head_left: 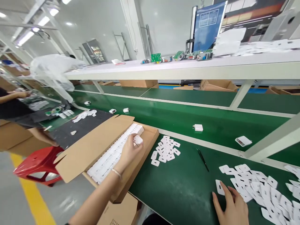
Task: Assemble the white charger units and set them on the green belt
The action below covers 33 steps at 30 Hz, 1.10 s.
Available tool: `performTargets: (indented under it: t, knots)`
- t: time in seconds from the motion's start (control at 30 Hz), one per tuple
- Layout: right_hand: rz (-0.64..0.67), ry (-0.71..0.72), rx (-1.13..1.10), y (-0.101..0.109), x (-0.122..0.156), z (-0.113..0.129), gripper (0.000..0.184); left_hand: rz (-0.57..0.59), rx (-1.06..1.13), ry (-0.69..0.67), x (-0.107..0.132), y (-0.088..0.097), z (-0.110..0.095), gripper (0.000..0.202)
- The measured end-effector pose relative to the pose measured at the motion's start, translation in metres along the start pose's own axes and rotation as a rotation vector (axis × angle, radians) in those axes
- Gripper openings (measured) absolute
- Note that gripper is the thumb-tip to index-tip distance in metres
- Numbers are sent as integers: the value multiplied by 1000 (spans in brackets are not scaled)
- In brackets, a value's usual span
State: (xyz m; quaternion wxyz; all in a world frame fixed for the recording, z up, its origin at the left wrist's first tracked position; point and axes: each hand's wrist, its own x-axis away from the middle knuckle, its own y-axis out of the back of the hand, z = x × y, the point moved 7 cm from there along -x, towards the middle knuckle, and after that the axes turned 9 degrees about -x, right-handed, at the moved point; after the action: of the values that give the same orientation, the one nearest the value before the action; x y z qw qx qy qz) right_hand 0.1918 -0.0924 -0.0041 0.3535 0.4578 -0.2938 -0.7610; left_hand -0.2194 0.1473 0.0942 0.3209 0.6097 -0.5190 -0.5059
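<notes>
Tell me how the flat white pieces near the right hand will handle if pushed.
Probably light and thin: the flat white pieces lie overlapped in a loose heap, so a push likely slides several at once. Flush on the green table, one may be fiddly to lift.

One carton [79,150], one red stool [37,162], two label heaps [166,150] (both white)

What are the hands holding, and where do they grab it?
The left hand pinches a small white block by its near end, over the cardboard box. The right hand only touches a white tab.
</notes>
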Motion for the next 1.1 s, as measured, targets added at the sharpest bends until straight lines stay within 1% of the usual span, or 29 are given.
performTargets:
  t: [0.07,0.1,0.17,0.2,0.27,0.33,0.37,0.43,0.5,0.6,0.67,0.73,0.77,0.8,0.83,0.87,0.9,0.97,1.03,1.07,1.1]
  knots:
    - [7,-23,44,-2,3,-10,53,30,-81,-30,-23,-8,13,51]
    - [12,-29,48,-3,6,-12,52,55,-108,-51,-31,-15,16,47]
    - [23,-31,29,-5,10,-12,47,101,-188,-94,-40,-32,17,35]
    - [27,-32,11,-6,13,-12,45,119,-231,-112,-41,-40,18,30]
    - [38,-36,-25,-5,14,-12,40,139,-313,-137,-39,-52,20,27]
    - [48,-28,-56,-3,7,-11,36,143,-384,-146,-34,-60,24,29]
    - [54,-16,-71,-1,-2,-10,34,140,-414,-147,-31,-63,27,31]
    - [65,13,-103,1,-33,-8,32,125,-457,-149,-27,-64,32,36]
    - [77,37,-133,-2,-80,-7,33,105,-502,-153,-24,-64,36,39]
    - [124,-5,-215,-21,-166,-18,45,92,-612,-152,-23,-64,41,37]
    - [118,-24,-221,-36,-218,-29,46,116,-660,-149,-24,-66,44,34]
    - [106,-53,-229,-48,-256,-41,37,166,-647,-138,-26,-68,47,35]
    - [97,-74,-235,-51,-269,-47,35,186,-624,-126,-26,-67,48,37]
    - [89,-96,-240,-52,-278,-52,33,186,-590,-110,-24,-64,48,41]
    - [82,-116,-248,-52,-283,-57,32,161,-544,-99,-22,-56,46,45]
    - [74,-136,-256,-50,-285,-60,33,110,-485,-103,-17,-45,42,48]
    - [66,-152,-263,-47,-284,-63,33,35,-412,-117,-10,-31,35,50]
    - [58,-179,-269,-39,-278,-63,33,-130,-219,-217,12,2,13,50]
    - [74,-197,-255,-31,-267,-57,34,-241,-8,-295,40,28,-12,45]
    - [93,-203,-243,-28,-260,-50,34,-286,81,-283,53,37,-22,43]
    - [117,-205,-230,-24,-250,-42,34,-299,149,-282,65,38,-35,40]
